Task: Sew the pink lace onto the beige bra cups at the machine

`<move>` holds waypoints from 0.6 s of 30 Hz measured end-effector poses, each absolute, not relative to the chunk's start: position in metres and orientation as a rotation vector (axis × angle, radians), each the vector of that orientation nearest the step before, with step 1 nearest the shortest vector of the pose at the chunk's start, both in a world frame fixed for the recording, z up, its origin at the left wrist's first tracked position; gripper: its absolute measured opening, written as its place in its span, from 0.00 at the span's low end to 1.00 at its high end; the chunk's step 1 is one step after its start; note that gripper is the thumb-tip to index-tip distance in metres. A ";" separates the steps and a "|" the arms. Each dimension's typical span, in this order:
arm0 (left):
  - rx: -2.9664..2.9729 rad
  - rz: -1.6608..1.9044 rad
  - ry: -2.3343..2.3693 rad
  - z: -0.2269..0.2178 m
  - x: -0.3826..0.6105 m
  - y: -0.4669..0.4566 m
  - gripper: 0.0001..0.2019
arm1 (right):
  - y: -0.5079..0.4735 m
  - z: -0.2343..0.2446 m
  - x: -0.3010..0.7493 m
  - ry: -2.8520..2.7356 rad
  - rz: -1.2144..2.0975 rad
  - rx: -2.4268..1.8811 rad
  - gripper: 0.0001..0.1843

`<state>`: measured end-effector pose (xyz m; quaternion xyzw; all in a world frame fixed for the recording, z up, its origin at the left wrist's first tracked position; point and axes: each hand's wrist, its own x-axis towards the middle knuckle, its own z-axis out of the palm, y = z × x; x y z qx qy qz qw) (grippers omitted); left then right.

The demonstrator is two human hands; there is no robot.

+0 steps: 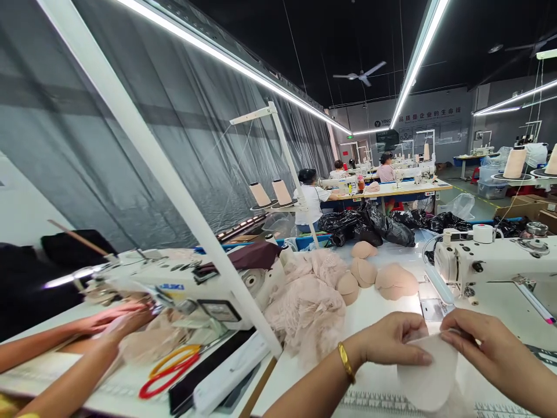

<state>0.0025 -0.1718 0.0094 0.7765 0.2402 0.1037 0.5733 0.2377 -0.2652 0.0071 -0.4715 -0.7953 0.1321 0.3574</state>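
Both of my hands hold a pale beige, rounded cup-shaped fabric piece (429,380) in front of the sewing machine (517,267). My left hand (398,345), below a gold bracelet (347,363), pinches its upper left edge between thumb and fingers. The upper right edge is gripped by my right hand (481,342), thumb against fingers. Thin sheer fabric hangs around the lower part of the piece. Just beyond my hands is the machine's metal needle plate (431,309). Several beige cups (395,281) lie on the table behind it.
A heap of pale lace fabric (311,290) lies left of the cups. At the left, a co-worker's hands (119,319) work fabric at another machine (209,290), near red-and-yellow-handled scissors (172,371). A white thread-stand pole (169,191) slants between the stations. Black plastic bags (369,223) lie behind.
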 end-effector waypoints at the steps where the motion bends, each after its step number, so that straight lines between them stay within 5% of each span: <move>1: 1.888 0.361 0.614 0.011 0.000 -0.171 0.24 | -0.262 0.006 0.238 -2.021 0.178 -1.166 0.10; 3: 2.102 0.646 0.731 0.011 -0.004 -0.169 0.18 | -0.258 0.000 0.236 -1.943 -0.156 -1.043 0.06; 7: 2.839 0.873 0.796 -0.010 -0.011 -0.165 0.08 | -0.249 -0.031 0.232 -1.944 -0.436 -0.946 0.15; 10: 3.291 0.550 0.669 -0.035 -0.013 -0.168 0.07 | -0.241 -0.068 0.237 -2.097 -0.219 -1.105 0.14; 13: 3.356 0.229 0.469 -0.048 -0.006 -0.175 0.19 | -0.232 -0.095 0.251 -2.252 0.103 -1.209 0.13; 18: 3.407 0.186 0.311 -0.041 0.026 -0.165 0.03 | -0.215 -0.102 0.273 -2.299 0.333 -1.217 0.16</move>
